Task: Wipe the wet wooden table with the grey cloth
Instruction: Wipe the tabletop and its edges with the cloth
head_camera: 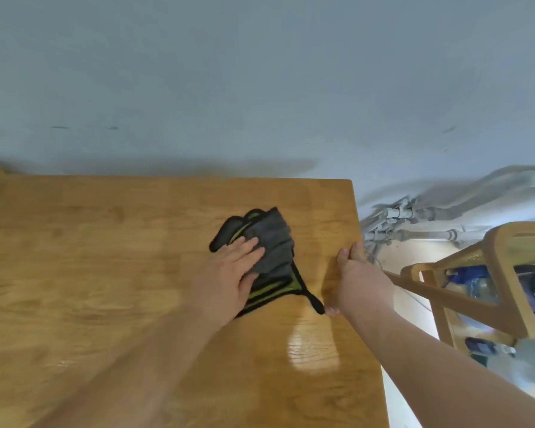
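Observation:
A bunched grey cloth point(274, 245) with black and yellow-green edging lies on the wooden table point(105, 257), toward its right side. My left hand point(229, 273) lies flat on the cloth's left part, fingers straight and pressing down. My right hand point(357, 279) rests at the table's right edge, with its fingers hooked over the edge and its thumb on the tabletop near the cloth's black tail. A shiny patch point(312, 350) shows on the wood in front of the cloth.
A pale wall point(260, 88) runs behind the table. Right of the table stands a wooden chair frame point(476, 267) with grey pipes point(414, 223) along the wall behind it and blue items on the floor below it.

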Demonstrator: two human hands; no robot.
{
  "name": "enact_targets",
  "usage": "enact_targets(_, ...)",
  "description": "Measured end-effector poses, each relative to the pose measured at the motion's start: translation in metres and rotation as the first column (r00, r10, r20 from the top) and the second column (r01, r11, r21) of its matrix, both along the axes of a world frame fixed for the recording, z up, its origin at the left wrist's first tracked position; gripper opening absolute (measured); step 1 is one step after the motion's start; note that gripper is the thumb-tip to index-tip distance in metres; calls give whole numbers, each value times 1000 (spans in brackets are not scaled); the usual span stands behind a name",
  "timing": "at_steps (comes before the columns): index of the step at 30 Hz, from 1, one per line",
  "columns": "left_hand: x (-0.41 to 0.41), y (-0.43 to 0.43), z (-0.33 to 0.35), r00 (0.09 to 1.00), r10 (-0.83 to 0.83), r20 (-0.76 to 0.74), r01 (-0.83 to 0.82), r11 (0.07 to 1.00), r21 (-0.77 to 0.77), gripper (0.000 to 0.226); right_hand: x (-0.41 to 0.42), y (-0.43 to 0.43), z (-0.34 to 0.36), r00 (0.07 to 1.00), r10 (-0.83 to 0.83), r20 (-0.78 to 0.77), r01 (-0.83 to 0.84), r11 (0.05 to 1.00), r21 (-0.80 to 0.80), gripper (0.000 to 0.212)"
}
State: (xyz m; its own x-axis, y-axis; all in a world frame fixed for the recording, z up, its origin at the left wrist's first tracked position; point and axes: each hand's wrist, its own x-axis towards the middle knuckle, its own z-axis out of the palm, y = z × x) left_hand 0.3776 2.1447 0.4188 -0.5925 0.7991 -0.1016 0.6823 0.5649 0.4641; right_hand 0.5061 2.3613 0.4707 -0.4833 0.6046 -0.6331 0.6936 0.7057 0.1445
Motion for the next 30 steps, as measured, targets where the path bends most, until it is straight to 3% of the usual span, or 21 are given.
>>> enact_targets(1,21,12,4,987,157,27,-157,987,-15,50,2,1,0,1000,2,-6,-2,1000,-8,134)
enact_targets(3,60,37,12,984,178,20,-176,980,-92,52,5,2,1,1000,16,-17,-16,1000,-11,131)
enact_targets(5,74,49,12,997,-82,-6,81,988,-129,53,9,1,7,998,55,-33,-53,998,40,114)
enact_targets(7,54,50,10,930,-367,-13,363,924,-121,52,11,0,10,995,78,-56,-74,995,71,95)
enact_targets(10,-9,64,9,804,-595,-1,582,786,-206,51,9,2,3,995,56,-79,-52,997,56,96)
enact_targets(12,-33,90,10,823,-568,5,553,799,-236,50,3,2,2,998,34,-60,-32,999,33,99)
enact_targets(14,-38,120,9,863,-505,-20,489,844,-220,50,-5,2,3,1000,8,-12,-8,1000,3,85)
enact_targets(17,-50,166,7,834,-552,-19,529,809,-255,54,-15,3,0,999,14,30,-13,999,-33,64)
enact_targets(20,-70,208,15,856,-516,13,501,825,-261,52,-13,7,-5,1000,-12,23,14,998,-53,86)
enact_targets(23,-83,240,21,870,-491,28,472,817,-331,57,-11,6,-2,999,-44,13,45,996,-73,83)
enact_targets(26,-99,250,18,889,-448,96,456,841,-293,60,-16,3,-5,998,-35,55,36,999,-30,100)
enact_targets(30,-145,218,9,920,-348,178,388,866,-315,43,-23,1,-7,997,-20,72,22,999,-32,101)
